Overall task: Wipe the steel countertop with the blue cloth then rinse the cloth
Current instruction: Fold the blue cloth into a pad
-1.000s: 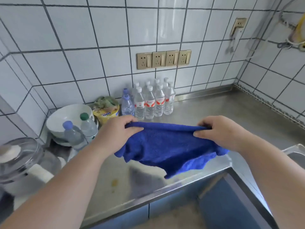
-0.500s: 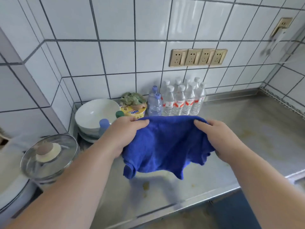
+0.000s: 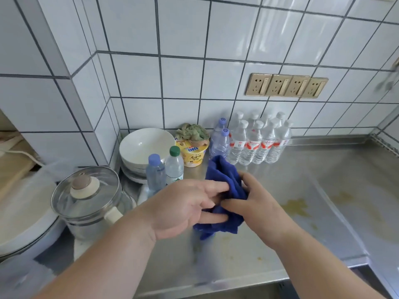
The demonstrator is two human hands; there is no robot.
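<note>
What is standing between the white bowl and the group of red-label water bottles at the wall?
In the head view, a yellow noodle cup with a green rag on top, then two purple-capped bottles, stand between the white bowl and the red-label bottles.

Both hands meet over the steel countertop (image 3: pixel 248 251) with the blue cloth (image 3: pixel 224 175) bunched between them. The left hand (image 3: pixel 183 208) has its fingers spread across the cloth's near side; the right hand (image 3: pixel 257 203) grips it from the other side, thumb on top. Yellowish stains (image 3: pixel 296 207) mark the steel just right of the right hand. Beyond the hands stand clear water bottles (image 3: pixel 257 143) and a yellow noodle cup (image 3: pixel 193 154). Left of the left hand sit white bowls (image 3: pixel 144 147) and a glass-lidded pot (image 3: pixel 90 201).
</note>
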